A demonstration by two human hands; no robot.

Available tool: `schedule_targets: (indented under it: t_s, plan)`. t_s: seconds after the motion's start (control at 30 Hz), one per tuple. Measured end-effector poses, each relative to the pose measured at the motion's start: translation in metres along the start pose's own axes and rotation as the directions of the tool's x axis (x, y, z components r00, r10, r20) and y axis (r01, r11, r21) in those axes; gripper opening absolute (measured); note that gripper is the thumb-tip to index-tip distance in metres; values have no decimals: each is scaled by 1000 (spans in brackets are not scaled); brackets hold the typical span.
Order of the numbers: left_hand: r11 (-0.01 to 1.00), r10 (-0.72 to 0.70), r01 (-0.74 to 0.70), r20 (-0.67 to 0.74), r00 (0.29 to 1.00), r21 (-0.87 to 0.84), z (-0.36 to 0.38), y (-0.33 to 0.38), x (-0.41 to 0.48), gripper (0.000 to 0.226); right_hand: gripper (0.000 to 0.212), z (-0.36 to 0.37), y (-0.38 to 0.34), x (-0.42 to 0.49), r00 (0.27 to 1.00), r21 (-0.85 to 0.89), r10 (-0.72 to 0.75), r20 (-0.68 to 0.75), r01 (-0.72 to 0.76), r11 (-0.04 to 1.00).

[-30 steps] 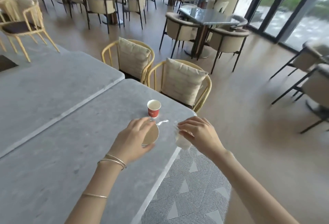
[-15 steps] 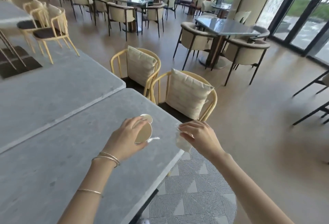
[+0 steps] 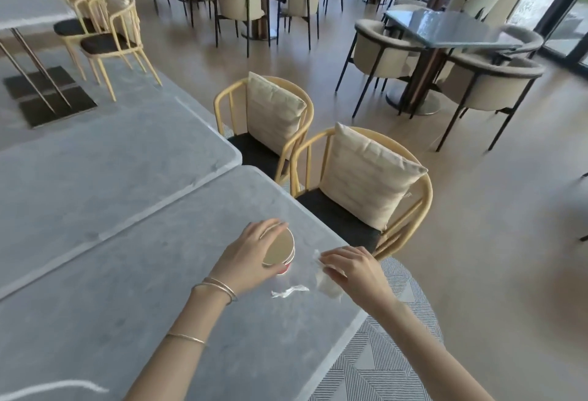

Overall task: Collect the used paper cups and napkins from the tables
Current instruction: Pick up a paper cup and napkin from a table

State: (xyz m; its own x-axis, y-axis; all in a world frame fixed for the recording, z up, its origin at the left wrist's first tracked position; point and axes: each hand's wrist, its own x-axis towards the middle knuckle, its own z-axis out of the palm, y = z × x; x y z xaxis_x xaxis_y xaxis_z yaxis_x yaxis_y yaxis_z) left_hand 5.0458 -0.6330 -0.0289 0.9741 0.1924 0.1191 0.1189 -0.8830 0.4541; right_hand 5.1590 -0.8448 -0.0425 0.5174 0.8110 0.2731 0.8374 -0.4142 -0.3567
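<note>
My left hand [image 3: 249, 255] grips a paper cup [image 3: 279, 248] from above, its tan inside facing me. A red cup wall [image 3: 285, 268] shows just beneath it, so the cups look stacked on the grey table [image 3: 143, 289]. My right hand [image 3: 351, 268] pinches a crumpled white napkin [image 3: 327, 286] above the table's right edge. A small twisted white paper scrap [image 3: 289, 291] lies on the table between my two hands.
Two yellow-framed chairs with beige cushions [image 3: 366, 190] [image 3: 270, 117] stand tucked at the table's far side. A second grey table [image 3: 95, 158] adjoins on the left. A patterned rug [image 3: 381, 362] lies below right. More chairs and glass-topped tables [image 3: 445, 29] fill the room behind.
My left hand has carried its cup forward and down over the red cup that stood alone on the table. The right hand still holds the napkin. The view has moved closer.
</note>
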Motion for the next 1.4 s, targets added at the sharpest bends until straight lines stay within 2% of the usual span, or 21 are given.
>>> schedule_targets:
  t_s: [0.37, 0.57, 0.87, 1.03, 1.2, 1.4]
  plan:
    - [998, -36, 45, 160, 986, -54, 67, -38, 45, 75, 13, 67, 35, 27, 995, 88, 56, 89, -63, 994]
    - [986, -143, 160, 243, 959, -48, 86, -55, 34, 73, 13, 98, 40, 29, 985, 99, 62, 160, -79, 992]
    - [962, -263, 271, 196, 945, -17, 70, -72, -6, 75, 16, 143, 26, 39, 972, 84, 27, 234, -48, 995]
    - [969, -246, 248, 154, 957, 7, 72, -73, -19, 76, 21, 158, 22, 34, 977, 17, -24, 210, 20, 1000]
    - [970, -215, 227, 127, 968, -86, 83, -69, -25, 75, 21, 162, 20, 18, 974, 1, 23, 224, -24, 1000]
    - [973, -195, 208, 126, 973, -104, 82, -72, -32, 76, 46, 155, 19, 0, 966, -16, -22, 258, 28, 999]
